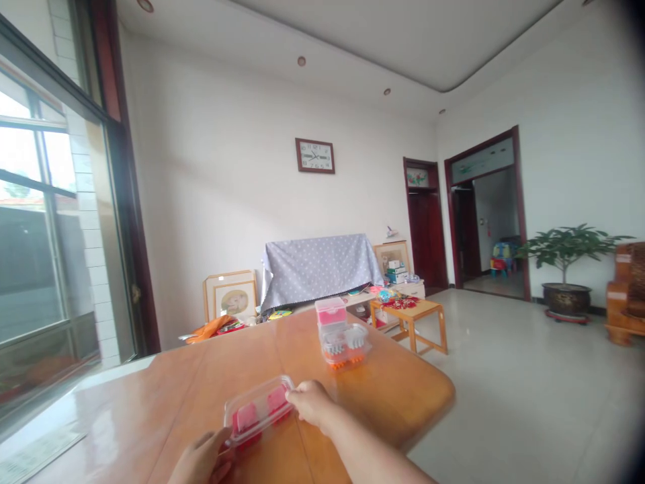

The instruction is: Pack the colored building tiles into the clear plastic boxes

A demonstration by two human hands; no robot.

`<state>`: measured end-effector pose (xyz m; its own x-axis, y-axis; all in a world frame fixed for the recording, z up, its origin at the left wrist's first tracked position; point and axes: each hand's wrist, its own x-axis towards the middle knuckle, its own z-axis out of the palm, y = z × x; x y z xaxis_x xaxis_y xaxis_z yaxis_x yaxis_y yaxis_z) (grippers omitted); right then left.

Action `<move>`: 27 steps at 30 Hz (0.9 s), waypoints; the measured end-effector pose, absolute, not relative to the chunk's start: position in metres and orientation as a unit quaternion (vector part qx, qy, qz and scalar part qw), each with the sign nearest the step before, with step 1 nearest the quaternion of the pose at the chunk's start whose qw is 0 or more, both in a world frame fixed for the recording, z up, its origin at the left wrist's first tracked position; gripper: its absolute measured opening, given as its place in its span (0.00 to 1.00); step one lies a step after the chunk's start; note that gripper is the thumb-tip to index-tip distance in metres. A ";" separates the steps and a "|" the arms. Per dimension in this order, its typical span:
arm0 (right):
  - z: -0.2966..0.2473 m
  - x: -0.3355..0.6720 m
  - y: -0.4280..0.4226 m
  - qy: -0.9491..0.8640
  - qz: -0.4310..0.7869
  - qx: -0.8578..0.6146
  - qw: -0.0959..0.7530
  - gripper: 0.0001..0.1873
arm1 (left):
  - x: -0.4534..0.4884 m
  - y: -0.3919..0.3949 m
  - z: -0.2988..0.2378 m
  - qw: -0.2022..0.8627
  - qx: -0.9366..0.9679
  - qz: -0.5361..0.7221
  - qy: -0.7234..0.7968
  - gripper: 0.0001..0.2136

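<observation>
A clear plastic container (262,388) with pink-red items inside is between my two hands, low over the wooden table (201,376). My left hand (204,457) grips its near left corner. At the far right corner, my right hand (310,403) pinches the rim between thumb and fingers. What the pink-red items are, I cannot make out. Farther back on the table stands a clear box (345,346) with orange and grey-white pieces in it. Behind that is a pink box with a whitish lid (331,312).
The table's rounded right corner (448,396) ends above the tiled floor. Beyond it stands a small wooden stool (418,312) with red items on top. A printed sheet (45,450) lies at the left. A potted plant (567,299) is at the far right.
</observation>
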<state>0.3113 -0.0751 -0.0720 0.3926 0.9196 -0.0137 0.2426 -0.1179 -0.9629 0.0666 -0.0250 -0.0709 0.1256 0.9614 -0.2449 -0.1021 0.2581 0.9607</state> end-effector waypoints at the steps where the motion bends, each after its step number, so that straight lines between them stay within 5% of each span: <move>1: -0.070 0.311 -0.078 -0.432 0.348 -0.662 0.504 0.16 | 0.068 -0.025 -0.070 0.624 0.432 0.423 0.495 0.09; 10: -0.040 0.328 -0.106 -0.367 0.448 -0.565 0.587 0.18 | 0.103 -0.031 -0.036 0.643 0.441 0.432 0.454 0.09; 20: -0.002 0.386 -0.127 -0.258 0.408 -0.517 0.707 0.21 | 0.166 -0.061 0.009 0.653 0.528 0.435 0.324 0.19; 27: 0.020 0.446 -0.126 -0.209 0.350 -0.558 0.723 0.28 | 0.173 -0.058 -0.008 0.508 0.617 0.462 0.385 0.24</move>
